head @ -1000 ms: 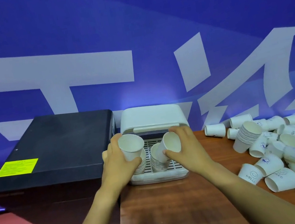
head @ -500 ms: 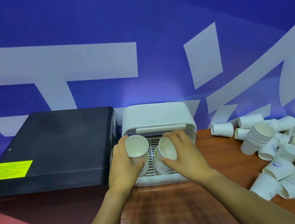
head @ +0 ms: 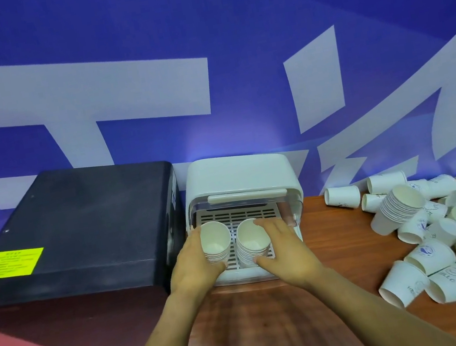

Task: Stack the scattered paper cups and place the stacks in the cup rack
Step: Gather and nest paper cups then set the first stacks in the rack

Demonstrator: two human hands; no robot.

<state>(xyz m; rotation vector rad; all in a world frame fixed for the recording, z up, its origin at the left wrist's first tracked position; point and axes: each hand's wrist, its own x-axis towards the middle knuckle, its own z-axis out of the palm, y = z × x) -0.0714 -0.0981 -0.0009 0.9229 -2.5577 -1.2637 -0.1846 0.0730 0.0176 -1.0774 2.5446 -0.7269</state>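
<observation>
A white cup rack (head: pixel 239 174) with a slatted floor stands against the blue wall, its clear lid raised. Two stacks of white paper cups stand upright inside it side by side. My left hand (head: pixel 193 261) wraps around the left stack (head: pixel 216 242). My right hand (head: pixel 286 249) grips the right stack (head: pixel 252 241), thumb at its front and fingers over its far rim. A heap of loose white paper cups (head: pixel 455 237) lies on the wooden table to the right, with one more stack (head: pixel 398 209) lying tilted on the heap.
A large black box (head: pixel 78 225) with a yellow label sits directly left of the rack, touching it. The wooden table (head: pixel 264 326) stretches in front of the rack and ends on the left above a reddish floor. A blue wall with white shapes closes the back.
Both hands have lowered the top cups down onto the two stacks inside the rack. The view has shifted closer and slightly left.
</observation>
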